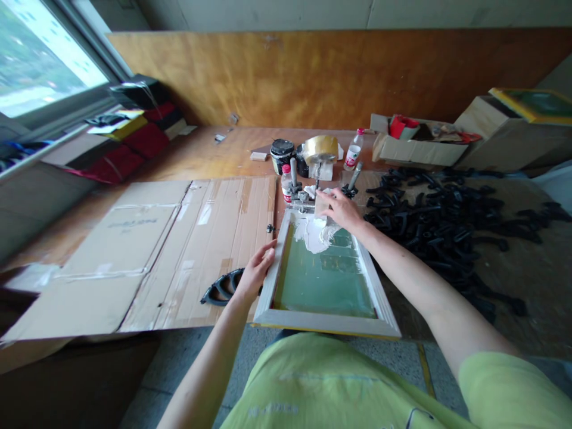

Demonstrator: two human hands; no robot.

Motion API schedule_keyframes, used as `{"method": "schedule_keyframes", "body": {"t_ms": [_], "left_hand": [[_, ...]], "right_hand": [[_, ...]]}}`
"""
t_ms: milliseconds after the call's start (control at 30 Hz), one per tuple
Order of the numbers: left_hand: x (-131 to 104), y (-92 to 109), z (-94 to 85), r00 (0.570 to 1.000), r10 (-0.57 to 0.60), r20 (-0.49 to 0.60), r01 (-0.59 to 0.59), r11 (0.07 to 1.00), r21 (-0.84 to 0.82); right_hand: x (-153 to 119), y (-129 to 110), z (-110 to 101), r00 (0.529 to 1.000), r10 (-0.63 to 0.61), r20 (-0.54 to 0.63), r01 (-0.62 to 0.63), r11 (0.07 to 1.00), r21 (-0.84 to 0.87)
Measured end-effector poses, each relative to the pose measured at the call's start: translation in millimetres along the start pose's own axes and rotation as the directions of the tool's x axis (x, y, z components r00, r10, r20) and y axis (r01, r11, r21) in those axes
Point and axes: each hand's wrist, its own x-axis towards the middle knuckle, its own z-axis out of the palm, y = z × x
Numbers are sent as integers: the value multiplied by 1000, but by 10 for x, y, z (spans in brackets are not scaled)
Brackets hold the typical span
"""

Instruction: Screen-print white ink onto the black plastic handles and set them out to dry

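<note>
A screen-printing frame (330, 319) with green mesh lies in front of me, clamped at its far end. White ink (315, 234) is spread over the far part of the mesh. My right hand (342, 208) grips a beige squeegee (321, 205) at the far edge of that ink. My left hand (258, 268) is at the frame's left side, its bent fingers on the outer edge; their undersides are hidden. Beside that hand a black curved plastic part (222, 287) lies on the cardboard, partly covered by the wrist.
Flattened cardboard (156, 238) covers the left of the table. Black plastic parts (424, 232) are heaped on the right. Behind the frame stand an ink tub (282, 156), a tape roll (320, 147) and bottles (353, 150). An open carton (417, 150) is at the back right.
</note>
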Motion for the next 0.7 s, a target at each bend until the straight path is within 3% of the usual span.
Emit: {"method": "schedule_keyframes", "body": {"t_ms": [67,167,233,267,333,400,433,500,567,600,700], "left_hand": [[70,217,31,998,63,-24,-65,995,-81],[274,500,120,969,234,-73,-245,940,-238],[403,651,179,956,281,-90,-295,910,-290],[444,701,203,957,274,-93,-290,910,-297],[456,715,249,959,248,-137,-280,905,-319],[368,583,316,961,212,-179,-264,899,-349],[290,464,363,976,158,-152,-203,911,-359],[94,156,479,999,-46,2,44,937,-347],[-115,-179,592,956,-255,147,290,901,-322],[-209,-337,625,934,-315,170,355,872,-336],[-419,-733,524,929,-367,49,353,839,-414]], "right_hand": [[-59,253,-162,985,94,-144,-95,995,-3],[-429,573,-224,892,365,-266,-365,930,53],[-740,620,-73,872,464,-153,-458,886,78],[-881,581,45,895,443,-51,-439,895,85],[-1097,402,294,948,283,144,-301,946,120],[-1221,136,469,965,154,211,-179,978,106],[-1259,-18,511,971,136,196,-154,985,81],[-1330,-361,523,983,142,114,-147,988,37],[-1423,-725,498,996,62,64,-64,997,41],[-1479,-890,490,997,-37,73,32,998,61],[-1646,-1100,483,942,-305,138,282,946,162]]}}
